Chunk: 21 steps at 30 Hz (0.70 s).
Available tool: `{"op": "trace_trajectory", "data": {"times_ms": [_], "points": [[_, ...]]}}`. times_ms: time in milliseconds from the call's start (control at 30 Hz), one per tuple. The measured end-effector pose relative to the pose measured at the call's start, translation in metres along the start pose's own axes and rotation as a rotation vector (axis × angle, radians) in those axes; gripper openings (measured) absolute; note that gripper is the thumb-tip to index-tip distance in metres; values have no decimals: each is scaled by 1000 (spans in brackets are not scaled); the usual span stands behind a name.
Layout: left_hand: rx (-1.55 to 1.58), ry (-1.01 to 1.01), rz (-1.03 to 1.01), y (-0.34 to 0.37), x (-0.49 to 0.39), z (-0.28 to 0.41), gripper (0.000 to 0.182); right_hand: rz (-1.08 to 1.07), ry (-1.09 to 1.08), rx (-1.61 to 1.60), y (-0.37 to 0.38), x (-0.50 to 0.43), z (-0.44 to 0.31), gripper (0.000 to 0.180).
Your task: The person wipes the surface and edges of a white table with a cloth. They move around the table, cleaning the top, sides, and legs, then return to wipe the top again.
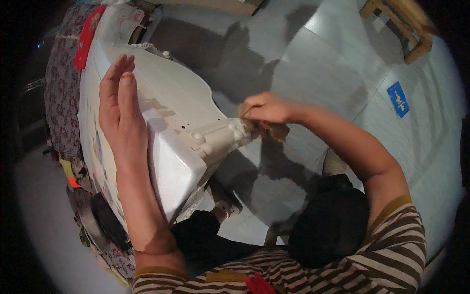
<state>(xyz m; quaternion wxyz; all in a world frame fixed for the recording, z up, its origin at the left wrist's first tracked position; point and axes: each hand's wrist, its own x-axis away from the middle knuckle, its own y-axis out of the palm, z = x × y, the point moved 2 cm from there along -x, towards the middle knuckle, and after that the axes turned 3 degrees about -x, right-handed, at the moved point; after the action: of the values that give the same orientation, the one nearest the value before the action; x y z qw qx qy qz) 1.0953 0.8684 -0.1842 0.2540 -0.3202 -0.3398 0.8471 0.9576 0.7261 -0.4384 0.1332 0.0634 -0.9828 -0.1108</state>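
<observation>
A cream-coloured piece of furniture (176, 84) with a curved apron and a carved leg (216, 137) lies before me. The leg juts out to the right, over the floor. My right hand (270, 106) grips a crumpled brown cloth (277, 131) against the end of this leg. Flat and extended, my left hand (123, 106) is over the furniture's left part and holds nothing; whether its palm presses on the surface cannot be seen. Beside my left wrist is a thick white corner piece (176, 165) with rounded edges.
Patterned fabric (64, 99) and a red item (90, 36) line the far left. Dark round objects (106, 217) lie at lower left. A wooden stool (411, 33) stands at upper right. A blue card with writing (398, 99) lies on the tiled floor (341, 73).
</observation>
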Motion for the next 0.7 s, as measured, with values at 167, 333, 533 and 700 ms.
{"op": "trace_trajectory", "data": {"times_ms": [167,333,533,700], "points": [[9,13,8,0,0,-4,46,66,-43,180,11,-3,-8,37],[17,20,-4,2,0,-1,46,-32,-67,186,24,-21,-9,41],[27,25,8,-2,1,-7,44,139,-9,78,4,-27,-1,44],[-14,33,7,1,1,-6,43,281,232,-90,-31,-22,14,47]]}}
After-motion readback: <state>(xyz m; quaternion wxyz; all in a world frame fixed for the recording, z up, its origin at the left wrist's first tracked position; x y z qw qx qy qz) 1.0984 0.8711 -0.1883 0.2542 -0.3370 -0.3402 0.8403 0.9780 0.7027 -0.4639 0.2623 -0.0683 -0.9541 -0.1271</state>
